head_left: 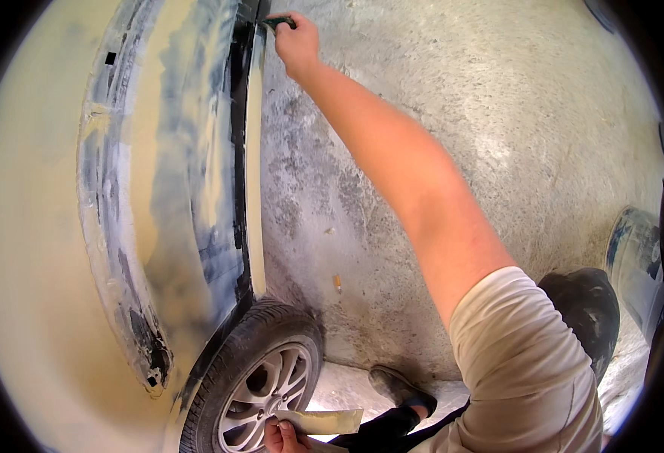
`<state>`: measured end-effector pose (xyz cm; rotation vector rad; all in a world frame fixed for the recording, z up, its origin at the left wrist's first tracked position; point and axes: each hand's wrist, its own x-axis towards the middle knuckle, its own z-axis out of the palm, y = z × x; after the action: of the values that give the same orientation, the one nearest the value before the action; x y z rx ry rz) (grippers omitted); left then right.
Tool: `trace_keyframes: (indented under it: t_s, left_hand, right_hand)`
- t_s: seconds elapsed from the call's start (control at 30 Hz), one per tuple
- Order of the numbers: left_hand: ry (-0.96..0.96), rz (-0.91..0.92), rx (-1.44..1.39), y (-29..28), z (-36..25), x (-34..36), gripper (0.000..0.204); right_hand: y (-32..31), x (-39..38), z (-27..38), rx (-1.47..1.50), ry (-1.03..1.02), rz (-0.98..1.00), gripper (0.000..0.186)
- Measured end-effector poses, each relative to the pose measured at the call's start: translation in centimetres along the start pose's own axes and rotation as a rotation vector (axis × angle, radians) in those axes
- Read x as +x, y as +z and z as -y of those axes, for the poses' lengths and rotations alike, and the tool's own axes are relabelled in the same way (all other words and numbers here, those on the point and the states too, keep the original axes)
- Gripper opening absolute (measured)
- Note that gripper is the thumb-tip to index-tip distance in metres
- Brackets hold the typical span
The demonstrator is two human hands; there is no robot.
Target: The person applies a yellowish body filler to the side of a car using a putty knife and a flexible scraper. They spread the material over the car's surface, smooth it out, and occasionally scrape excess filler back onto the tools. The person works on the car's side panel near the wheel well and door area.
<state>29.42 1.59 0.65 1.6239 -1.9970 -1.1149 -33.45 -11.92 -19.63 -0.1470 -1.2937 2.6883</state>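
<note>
A car's side fills the left of the head view, cream with sanded grey-blue patches. At the top, my right hand is closed round a dark-handled putty knife, reaching to the black lower edge of the car body; its blade is mostly hidden. At the bottom, my left hand pinches a flat, wide filler spatula smeared with yellowish putty. That spatula is in front of the car's wheel, which has silver spokes and a dusty tire.
A long rough strip of grey, patchy filler runs down the car panel. Stained concrete floor lies beside the car, with a small orange-brown scrap on it. A dusty bucket-like container stands at the right. My shoe is near the wheel.
</note>
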Motion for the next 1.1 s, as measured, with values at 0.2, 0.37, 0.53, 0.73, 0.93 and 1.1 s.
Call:
trace_keyframes:
  t_s: [0.2, 0.37, 0.53, 0.73, 0.93, 1.1]
  left_hand:
    - [0.031, 0.026, -0.027, -0.2, 0.0, 0.1, 0.025]
    - [0.019, -0.033, 0.035, -0.4, 0.4, -0.3, 0.027]
    - [0.033, -0.036, 0.06, -1.7, 1.6, -0.2, 0.025]
    - [0.03, -0.049, 0.07, -2.5, 1.6, -1.0, 0.026]
    - [0.151, -0.029, 0.089, -2.4, 0.9, -0.7, 0.027]
    - [0.176, -0.012, 0.061, -4.0, 2.2, -1.7, 0.025]
  right_hand:
    - [-0.5, 1.9, -2.7, 0.022, 0.116, 0.068, 0.025]
    - [0.7, 1.2, -3.2, 0.2, 0.293, -0.014, 0.025]
    - [-0.6, 1.4, -3.8, 0.286, 0.355, 0.133, 0.025]
    - [-2.1, -6.6, -0.1, 0.379, 0.396, 0.106, 0.025]
    - [-3.0, -11.3, 0.1, 0.405, 0.465, 0.099, 0.024]
    - [-3.5, -15.6, 1.4, 0.431, 0.526, 0.087, 0.023]
